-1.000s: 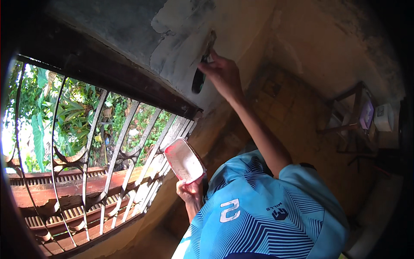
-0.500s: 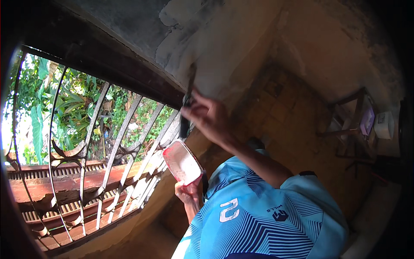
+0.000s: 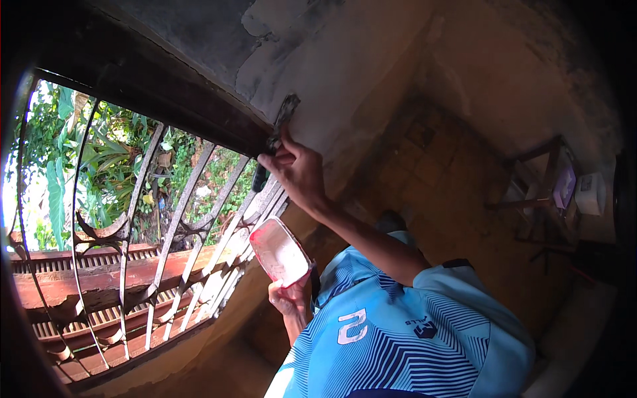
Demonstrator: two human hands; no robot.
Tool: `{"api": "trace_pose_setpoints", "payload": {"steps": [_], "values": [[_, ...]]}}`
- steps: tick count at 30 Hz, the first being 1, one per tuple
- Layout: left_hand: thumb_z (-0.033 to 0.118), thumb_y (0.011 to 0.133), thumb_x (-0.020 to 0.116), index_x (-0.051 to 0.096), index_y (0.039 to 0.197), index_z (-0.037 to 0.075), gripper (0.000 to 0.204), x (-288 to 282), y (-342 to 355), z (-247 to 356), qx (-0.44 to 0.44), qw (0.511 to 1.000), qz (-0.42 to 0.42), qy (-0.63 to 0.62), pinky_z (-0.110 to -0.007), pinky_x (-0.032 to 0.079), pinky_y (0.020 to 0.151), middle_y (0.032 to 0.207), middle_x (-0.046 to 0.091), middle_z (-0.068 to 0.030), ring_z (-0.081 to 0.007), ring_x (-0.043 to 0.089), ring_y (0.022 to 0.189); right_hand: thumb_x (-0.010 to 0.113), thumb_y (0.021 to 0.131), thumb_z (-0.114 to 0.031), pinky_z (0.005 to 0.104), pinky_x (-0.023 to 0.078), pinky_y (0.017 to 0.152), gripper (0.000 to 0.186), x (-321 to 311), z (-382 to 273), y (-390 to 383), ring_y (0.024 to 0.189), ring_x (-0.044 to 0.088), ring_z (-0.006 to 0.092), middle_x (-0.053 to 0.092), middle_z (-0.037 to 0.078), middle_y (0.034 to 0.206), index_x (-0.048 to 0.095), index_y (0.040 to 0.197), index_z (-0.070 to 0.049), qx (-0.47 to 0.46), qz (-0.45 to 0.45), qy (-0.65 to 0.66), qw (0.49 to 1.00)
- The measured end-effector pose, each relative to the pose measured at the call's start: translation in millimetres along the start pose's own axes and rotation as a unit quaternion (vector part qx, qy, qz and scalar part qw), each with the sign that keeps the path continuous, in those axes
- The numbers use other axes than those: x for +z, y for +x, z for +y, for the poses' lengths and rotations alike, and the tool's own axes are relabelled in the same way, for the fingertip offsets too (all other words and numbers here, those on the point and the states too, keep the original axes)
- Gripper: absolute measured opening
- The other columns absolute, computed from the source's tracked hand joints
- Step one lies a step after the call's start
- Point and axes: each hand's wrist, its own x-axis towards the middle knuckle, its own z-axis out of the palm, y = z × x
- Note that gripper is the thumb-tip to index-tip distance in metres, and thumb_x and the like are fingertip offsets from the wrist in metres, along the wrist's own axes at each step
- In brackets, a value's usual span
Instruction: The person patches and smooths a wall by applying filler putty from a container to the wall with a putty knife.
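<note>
My right hand (image 3: pixel 298 169) grips a narrow putty knife (image 3: pixel 288 106) with a dark handle, its blade up by the patched plaster wall (image 3: pixel 322 63) just beside the dark window lintel (image 3: pixel 166 96). Below it, my left hand (image 3: pixel 290 298) holds a small rectangular tub (image 3: pixel 279 249) with a red rim and pale, whitish inside, tilted so its inside shows. The tub is beside the window's metal bars (image 3: pixel 179 225).
A barred window with a red sill (image 3: pixel 99 282) and plants (image 3: pixel 99 172) outside fills the left. At the right, a wooden stool or small table (image 3: pixel 524 202) stands by the wall with a purple item (image 3: pixel 565 186) and a white container (image 3: pixel 589 196). Tiled floor (image 3: pixel 438 166) lies below.
My right hand has moved down and left along the wall with the putty knife, toward the lintel and the tub. My left hand and the tub have shifted very slightly.
</note>
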Motion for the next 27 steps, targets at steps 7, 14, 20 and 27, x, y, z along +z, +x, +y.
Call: {"api": "trace_pose_setpoints", "payload": {"steps": [7, 14, 20, 27], "values": [[0.023, 0.072, 0.062, 0.032, 0.143, -0.006, 0.082, 4.1, -8.5, 1.5, -0.012, 1.0, 0.007, 0.008, -0.053, 0.053, 0.1, 0.131, 0.055, -0.0236, -0.0382, 0.059, 0.117, 0.078, 0.082, -0.013, 0.0271, 0.058, 0.07, 0.081, -3.1, -2.7, -27.9, 0.074, 0.065, 0.0131, 0.063, 0.01, 0.095, 0.033, 0.15, -0.002, 0.008, -0.024, -0.006, 1.0], [0.028, 0.073, 0.062, 0.033, 0.143, -0.004, 0.082, -16.9, -15.3, 4.4, 0.009, 0.998, 0.039, 0.044, -0.051, 0.054, 0.098, 0.132, 0.055, -0.022, -0.0369, 0.06, 0.117, 0.081, 0.08, -0.018, 0.0239, 0.053, 0.067, 0.095, -60.2, -11.3, 54.0, 0.075, 0.066, 0.0116, 0.067, 0.007, 0.079, 0.022, 0.153, -0.002, 0.002, 0.013, -0.01, 1.0], [0.028, 0.073, 0.061, 0.032, 0.144, -0.004, 0.082, -25.4, -18.1, 5.2, 0.017, 0.998, 0.044, 0.043, -0.051, 0.054, 0.097, 0.132, 0.055, -0.0228, -0.0387, 0.06, 0.115, 0.078, 0.08, -0.02, 0.0256, 0.052, 0.074, 0.093, -53.6, 5.8, 67.8, 0.073, 0.068, 0.014, 0.069, 0.009, 0.072, 0.023, 0.152, 0.003, 0.02, -0.004, -0.072, 0.997], [0.023, 0.074, 0.061, 0.035, 0.143, -0.003, 0.078, -27.5, -21.1, 9.8, 0.021, 0.998, 0.054, 0.011, -0.056, 0.053, 0.095, 0.134, 0.054, -0.0209, -0.039, 0.059, 0.117, 0.077, 0.081, -0.02, 0.0265, 0.053, 0.071, 0.092, -33.1, -3.5, 40.4, 0.07, 0.068, 0.0151, 0.067, 0.009, 0.069, 0.022, 0.151, 0.005, 0.025, -0.017, -0.073, 0.997]]}}
